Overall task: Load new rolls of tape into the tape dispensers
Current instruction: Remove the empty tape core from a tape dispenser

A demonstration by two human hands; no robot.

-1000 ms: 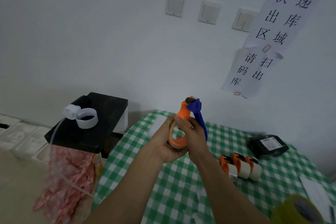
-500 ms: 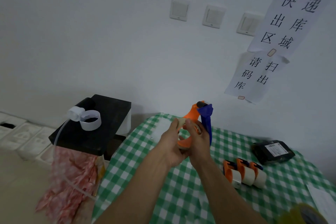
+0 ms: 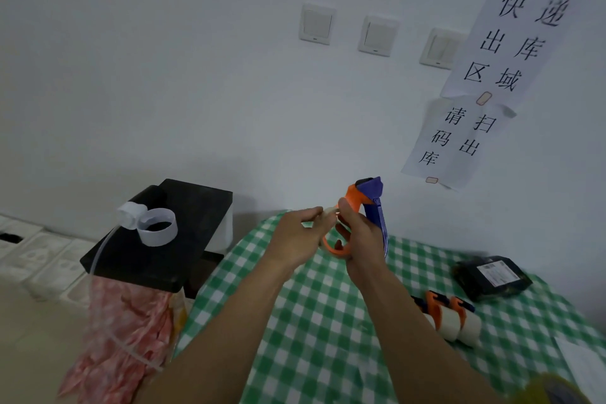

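Observation:
I hold an orange and blue tape dispenser (image 3: 370, 195) upright above the green checked table (image 3: 314, 311). My right hand (image 3: 362, 234) grips its blue handle and orange body. My left hand (image 3: 295, 236) is just left of the dispenser and pinches a small pale piece (image 3: 329, 212) at the top of the orange ring. The ring looks hollow, with the tablecloth showing through it. Three more orange dispensers with pale rolls (image 3: 454, 321) lie side by side on the table to the right. A yellowish tape roll (image 3: 547, 390) sits blurred at the bottom right corner.
A black parcel (image 3: 492, 275) lies near the wall at the right. Left of the table stands a black-topped bin (image 3: 183, 239) with a pink bag hanging below it and white empty cores (image 3: 157, 226) on top. Paper (image 3: 583, 367) lies at the table's right edge.
My left hand has come off the side of the dispenser's ring and shifted left, now pinching the pale piece. The ring, covered before, now shows hollow. The dispenser stays upright in my right hand.

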